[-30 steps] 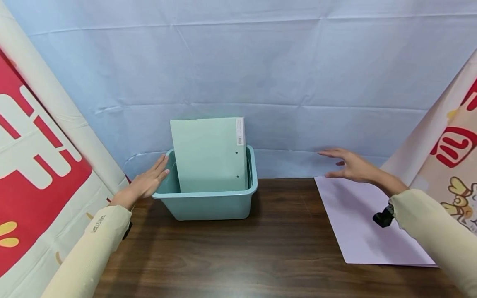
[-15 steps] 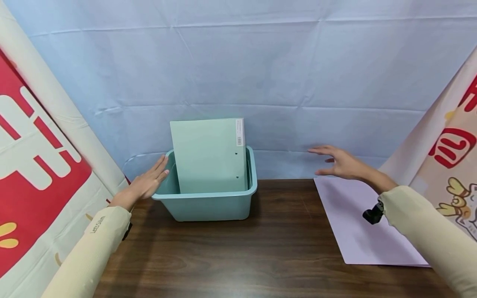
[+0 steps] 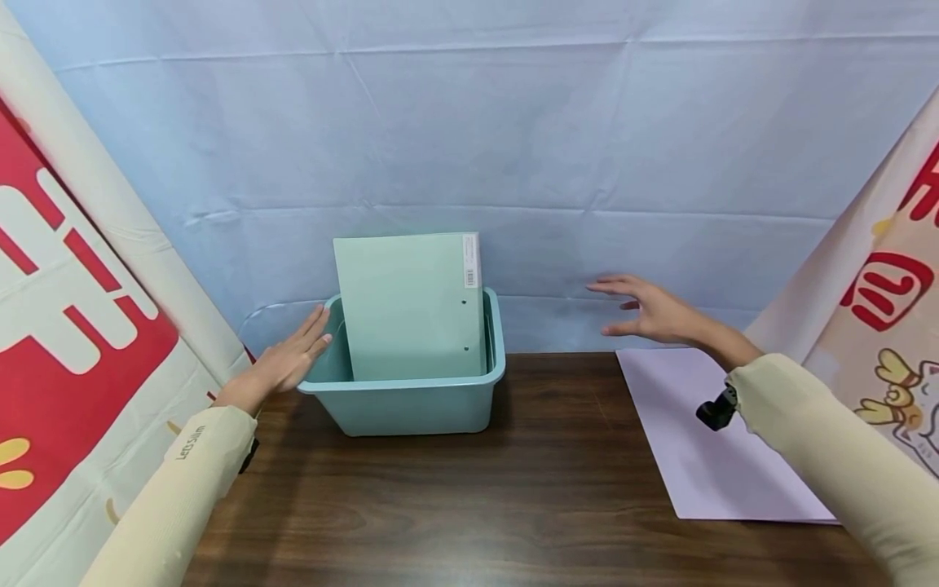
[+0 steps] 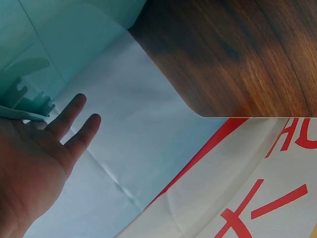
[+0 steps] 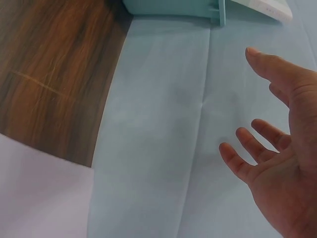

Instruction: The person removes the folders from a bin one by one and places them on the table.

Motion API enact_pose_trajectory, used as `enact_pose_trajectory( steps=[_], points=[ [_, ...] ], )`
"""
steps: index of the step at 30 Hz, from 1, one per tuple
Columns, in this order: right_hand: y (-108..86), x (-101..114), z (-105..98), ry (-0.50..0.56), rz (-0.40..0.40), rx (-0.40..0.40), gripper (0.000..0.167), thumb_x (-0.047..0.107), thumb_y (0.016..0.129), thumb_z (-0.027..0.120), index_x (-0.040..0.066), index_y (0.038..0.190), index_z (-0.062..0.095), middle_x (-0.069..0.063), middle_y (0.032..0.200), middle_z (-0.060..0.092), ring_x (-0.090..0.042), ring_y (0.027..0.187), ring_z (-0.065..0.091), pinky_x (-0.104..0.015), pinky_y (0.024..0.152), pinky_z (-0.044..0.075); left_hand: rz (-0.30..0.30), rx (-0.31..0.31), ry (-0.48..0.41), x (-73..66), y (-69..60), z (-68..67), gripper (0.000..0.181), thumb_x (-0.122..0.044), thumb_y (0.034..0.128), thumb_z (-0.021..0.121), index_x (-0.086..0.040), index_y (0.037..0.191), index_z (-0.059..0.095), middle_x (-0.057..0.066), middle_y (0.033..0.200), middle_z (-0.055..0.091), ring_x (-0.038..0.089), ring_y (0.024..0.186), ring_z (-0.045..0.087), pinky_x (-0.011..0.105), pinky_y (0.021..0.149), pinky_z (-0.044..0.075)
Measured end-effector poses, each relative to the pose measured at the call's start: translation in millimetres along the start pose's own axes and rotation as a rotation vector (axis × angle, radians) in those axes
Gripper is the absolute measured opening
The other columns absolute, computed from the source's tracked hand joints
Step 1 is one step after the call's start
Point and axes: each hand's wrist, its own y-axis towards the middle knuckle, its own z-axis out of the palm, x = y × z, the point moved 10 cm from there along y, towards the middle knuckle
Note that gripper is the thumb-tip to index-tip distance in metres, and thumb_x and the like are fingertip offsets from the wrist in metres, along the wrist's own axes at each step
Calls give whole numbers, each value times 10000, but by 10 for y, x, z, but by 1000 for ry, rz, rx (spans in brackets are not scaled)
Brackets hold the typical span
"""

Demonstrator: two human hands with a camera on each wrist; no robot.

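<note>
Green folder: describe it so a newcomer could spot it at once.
On the dark wooden table, beside the person's left hand, sits a teal tub. The green folder stands inside, rising higher than the tub. Unlike the purple sheet lying flat to the right, it has a white barcode label near its top corner.

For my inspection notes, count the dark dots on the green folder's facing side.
2: the upper dot below the white label, the lower dot above the tub's front rim. More may be hidden behind the rim.

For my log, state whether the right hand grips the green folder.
No; the right hand is empty, right of the green folder.
</note>
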Motion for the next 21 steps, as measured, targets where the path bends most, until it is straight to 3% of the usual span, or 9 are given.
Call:
enact_pose_trajectory(
  steps=[6, 21],
  points=[
    [106, 133, 31, 2, -49, 10, 766, 171, 914, 862, 22, 1570, 495, -281, 1638, 353, -478, 1482, 376, -685, 1059, 470, 0, 7, -2, 2, -1, 0, 716, -540, 1149, 136, -140, 1711, -57, 142, 1781, -100, 492, 1602, 86, 781, 1171, 202],
    [372, 387, 103, 31, -67, 7, 732, 166, 904, 872, 76, 1553, 545, -244, 1647, 373, -427, 1478, 416, -635, 1082, 484, 1, 7, -13, -14, -10, -8, 718, -537, 1149, 136, -128, 1710, -49, 148, 1780, -99, 493, 1603, 75, 780, 1177, 181]
  ],
)
